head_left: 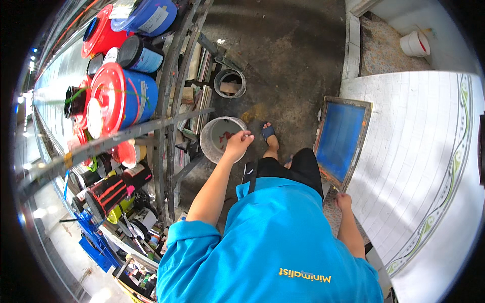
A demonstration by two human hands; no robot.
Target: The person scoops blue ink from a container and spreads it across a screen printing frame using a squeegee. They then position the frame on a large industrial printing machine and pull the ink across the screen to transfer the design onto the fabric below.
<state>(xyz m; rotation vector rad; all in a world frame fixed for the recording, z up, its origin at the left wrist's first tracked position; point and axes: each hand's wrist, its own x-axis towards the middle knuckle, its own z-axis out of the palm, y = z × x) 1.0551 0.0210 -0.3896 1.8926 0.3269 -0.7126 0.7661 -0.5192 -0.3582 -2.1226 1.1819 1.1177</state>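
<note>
My left hand (pixel 239 143) is closed in a pinch over a pale plastic bucket (pixel 211 136) on the floor, which has small red bits inside; what the fingers hold, if anything, is too small to make out. Low on the right, my right hand (pixel 343 201) is curled beside the lower corner of a wooden-framed screen with blue mesh (pixel 339 136). I cannot tell whether it touches or grips the frame. The screen leans near a white tiled wall (pixel 399 146).
A metal rack (pixel 173 121) fills the left side, holding red, blue and dark tubs (pixel 131 101) and stacked boards (pixel 202 106). Another bucket (pixel 230 91) stands farther along the floor. At top right a doorway shows a small white bucket (pixel 414 44). My feet (pixel 268 131) are between rack and screen.
</note>
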